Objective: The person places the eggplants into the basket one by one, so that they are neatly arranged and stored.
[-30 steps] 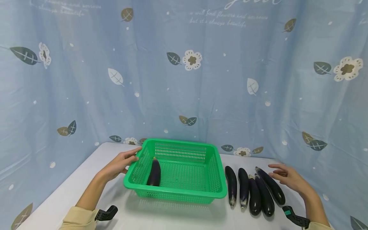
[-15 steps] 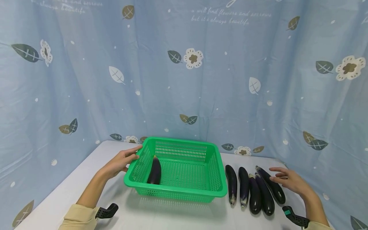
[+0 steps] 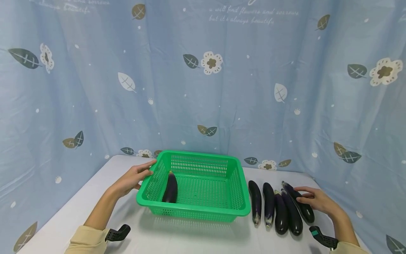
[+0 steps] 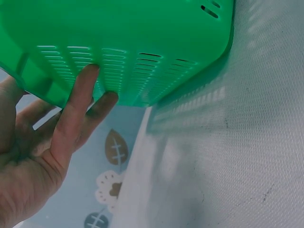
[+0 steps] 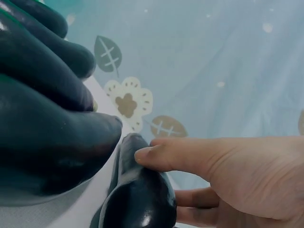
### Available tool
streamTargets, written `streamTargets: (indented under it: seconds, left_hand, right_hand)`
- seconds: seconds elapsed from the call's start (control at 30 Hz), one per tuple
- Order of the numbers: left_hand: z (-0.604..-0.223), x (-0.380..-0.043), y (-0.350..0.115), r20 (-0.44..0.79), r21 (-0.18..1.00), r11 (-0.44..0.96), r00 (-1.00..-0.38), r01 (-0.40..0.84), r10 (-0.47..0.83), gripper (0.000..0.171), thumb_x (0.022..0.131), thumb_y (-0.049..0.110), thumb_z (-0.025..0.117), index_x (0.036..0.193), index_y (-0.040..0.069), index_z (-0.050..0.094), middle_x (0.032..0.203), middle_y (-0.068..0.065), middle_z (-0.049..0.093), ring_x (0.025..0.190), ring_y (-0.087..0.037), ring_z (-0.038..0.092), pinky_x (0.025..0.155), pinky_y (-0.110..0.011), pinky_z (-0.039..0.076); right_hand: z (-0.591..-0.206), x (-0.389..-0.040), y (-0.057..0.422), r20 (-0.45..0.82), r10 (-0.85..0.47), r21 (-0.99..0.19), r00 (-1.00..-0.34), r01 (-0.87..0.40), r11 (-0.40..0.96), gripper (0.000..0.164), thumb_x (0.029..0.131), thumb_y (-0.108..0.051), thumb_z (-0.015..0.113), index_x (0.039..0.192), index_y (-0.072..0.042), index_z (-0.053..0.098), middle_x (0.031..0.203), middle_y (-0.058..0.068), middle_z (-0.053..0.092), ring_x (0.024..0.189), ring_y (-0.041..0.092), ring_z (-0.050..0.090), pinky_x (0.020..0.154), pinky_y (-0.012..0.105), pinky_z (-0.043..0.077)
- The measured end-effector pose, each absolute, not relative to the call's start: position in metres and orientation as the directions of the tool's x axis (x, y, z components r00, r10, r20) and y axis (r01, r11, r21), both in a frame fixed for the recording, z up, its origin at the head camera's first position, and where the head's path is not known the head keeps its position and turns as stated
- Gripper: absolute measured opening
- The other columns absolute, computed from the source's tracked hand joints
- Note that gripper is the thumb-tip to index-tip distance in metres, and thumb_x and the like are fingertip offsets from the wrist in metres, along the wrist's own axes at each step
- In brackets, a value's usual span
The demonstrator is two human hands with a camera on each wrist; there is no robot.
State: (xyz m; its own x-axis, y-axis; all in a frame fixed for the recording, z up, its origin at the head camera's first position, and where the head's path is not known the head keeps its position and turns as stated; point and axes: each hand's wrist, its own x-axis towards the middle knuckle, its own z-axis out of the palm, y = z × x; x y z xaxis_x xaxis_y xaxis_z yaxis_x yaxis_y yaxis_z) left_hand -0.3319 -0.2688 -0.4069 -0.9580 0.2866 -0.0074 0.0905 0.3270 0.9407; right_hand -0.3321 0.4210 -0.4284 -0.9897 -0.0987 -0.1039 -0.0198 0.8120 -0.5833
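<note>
At the left end of the green plastic basket [image 3: 203,213], my left hand [image 3: 128,181] holds the rim. In the left wrist view, two fingers of that hand [image 4: 52,142] rest on the basket's outer wall, below the rim. One eggplant [image 3: 170,188] lies inside the basket, along its left side. My right hand [image 3: 317,201] grips the rightmost eggplant [image 3: 307,211], which lies on the table. The right wrist view shows the thumb [image 5: 154,156] on top of this eggplant [image 5: 140,202] and other fingers against its side, partly hidden.
Several more eggplants [image 3: 268,204] lie side by side between the basket and my right hand. The white table [image 3: 190,240] meets a blue patterned curtain [image 3: 238,88] behind and at both sides. A black wrist mount [image 3: 118,233] sticks out from each sleeve.
My right hand has moved slightly left and down onto the rightmost eggplant, and its fingers have closed around it. The left hand and the basket stay in place.
</note>
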Motion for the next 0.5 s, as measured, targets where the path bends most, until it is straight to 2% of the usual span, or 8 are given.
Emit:
streamTargets:
  seconds: [0.13,0.3,0.5]
  left_hand:
    - [-0.4086,-0.3320,-0.2704,-0.004,0.940,0.328,-0.957,0.095,0.289,0.063,0.102,0.036,0.052,0.157,0.024,0.024,0.162,-0.021,0.021,0.139,-0.048,0.037,0.072,-0.045,0.058]
    - [-0.4095,-0.3324,-0.2704,0.004,0.940,0.326,-0.956,0.104,0.294,0.063,0.102,0.035,0.051,0.158,0.023,0.024,0.161,-0.022,0.023,0.138,-0.047,0.040,0.071,-0.046,0.058]
    - [-0.4084,-0.3325,-0.2688,-0.006,0.941,0.326,-0.956,0.095,0.294,0.063,0.102,0.035,0.051,0.158,0.023,0.024,0.161,-0.022,0.023,0.139,-0.047,0.038,0.072,-0.046,0.058]
  right_hand:
    - [-0.4273,-0.3307,0.4212,-0.111,-0.136,-0.608,-0.985,-0.041,0.793,0.062,0.094,-0.036,0.064,0.141,0.001,0.047,0.138,0.038,0.047,0.117,0.053,0.055,0.077,0.054,0.054]
    - [-0.4257,-0.3295,0.4220,-0.122,-0.181,-0.625,-0.976,-0.066,0.777,0.055,0.098,-0.031,0.060,0.141,0.000,0.048,0.143,0.037,0.041,0.122,0.056,0.049,0.077,0.055,0.053]
    - [-0.4269,-0.3277,0.4236,-0.123,-0.196,-0.631,-0.973,-0.076,0.772,0.050,0.098,-0.026,0.060,0.140,0.000,0.051,0.143,0.038,0.041,0.122,0.058,0.048,0.076,0.052,0.053]
